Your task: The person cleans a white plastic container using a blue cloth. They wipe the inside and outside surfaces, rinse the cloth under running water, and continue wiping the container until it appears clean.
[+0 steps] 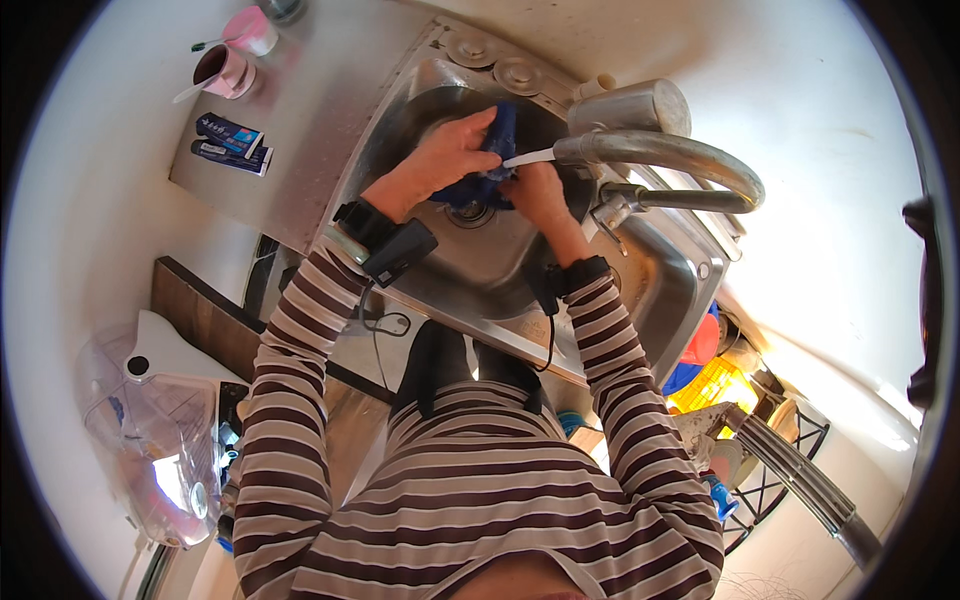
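Both hands are inside the left basin of a stainless steel double sink (487,270). My left hand (450,154) grips a wet dark-blue cloth (501,135), with its thumb on the near side. My right hand (541,191) holds the cloth's lower right part, its fingertips partly hidden. A stream of water (529,157) runs from the curved metal faucet (667,146) onto the cloth between the hands. Part of the cloth hangs over the drain strainer (471,214). Black straps with small devices are on both wrists.
A metal canister (630,109) stands behind the faucet. On the left counter (300,127) are a pink cup (225,73), a pink tub (251,31) with a toothbrush, and two tubes (232,146). A yellow basket (716,386) sits low right; a clear plastic container (150,435) is at left.
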Motion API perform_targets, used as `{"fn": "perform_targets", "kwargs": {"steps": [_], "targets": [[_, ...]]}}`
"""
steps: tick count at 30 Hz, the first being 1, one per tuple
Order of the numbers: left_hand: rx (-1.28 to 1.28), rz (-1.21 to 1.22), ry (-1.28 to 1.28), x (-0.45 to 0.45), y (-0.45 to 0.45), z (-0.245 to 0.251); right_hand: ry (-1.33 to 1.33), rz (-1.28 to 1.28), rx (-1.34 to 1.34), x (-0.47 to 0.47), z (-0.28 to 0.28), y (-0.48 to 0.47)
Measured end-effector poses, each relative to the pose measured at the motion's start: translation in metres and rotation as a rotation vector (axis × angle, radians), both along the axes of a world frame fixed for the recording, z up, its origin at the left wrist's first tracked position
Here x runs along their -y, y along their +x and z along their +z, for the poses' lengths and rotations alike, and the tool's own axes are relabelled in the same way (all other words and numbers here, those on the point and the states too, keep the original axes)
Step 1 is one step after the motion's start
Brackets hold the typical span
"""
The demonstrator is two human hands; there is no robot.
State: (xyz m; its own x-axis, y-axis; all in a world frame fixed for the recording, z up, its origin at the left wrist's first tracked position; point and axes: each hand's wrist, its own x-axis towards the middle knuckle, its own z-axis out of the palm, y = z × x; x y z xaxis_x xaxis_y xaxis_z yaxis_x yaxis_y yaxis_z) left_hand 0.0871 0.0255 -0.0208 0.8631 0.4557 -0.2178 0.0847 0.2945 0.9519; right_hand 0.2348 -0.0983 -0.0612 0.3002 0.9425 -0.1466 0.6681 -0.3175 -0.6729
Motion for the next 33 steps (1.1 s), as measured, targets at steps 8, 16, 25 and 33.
{"fn": "perform_targets", "kwargs": {"steps": [8, 16, 25, 33], "targets": [[-0.289, 0.321, -0.06, -0.026, -0.055, -0.037, 0.122, -0.374, -1.035, 0.002, -0.007, 0.002], [-0.131, 0.199, -1.093, 0.031, -0.024, -0.1, 0.06, 0.013, -1.224, 0.007, 0.016, -0.027], [0.401, -0.172, -1.414, 0.052, -0.017, -0.126, 0.101, -0.419, -1.349, 0.014, -0.06, -0.006], [0.539, 0.104, -1.56, 0.092, -0.018, -0.081, 0.225, -0.164, -1.726, 0.01, -0.041, -0.029]]}}
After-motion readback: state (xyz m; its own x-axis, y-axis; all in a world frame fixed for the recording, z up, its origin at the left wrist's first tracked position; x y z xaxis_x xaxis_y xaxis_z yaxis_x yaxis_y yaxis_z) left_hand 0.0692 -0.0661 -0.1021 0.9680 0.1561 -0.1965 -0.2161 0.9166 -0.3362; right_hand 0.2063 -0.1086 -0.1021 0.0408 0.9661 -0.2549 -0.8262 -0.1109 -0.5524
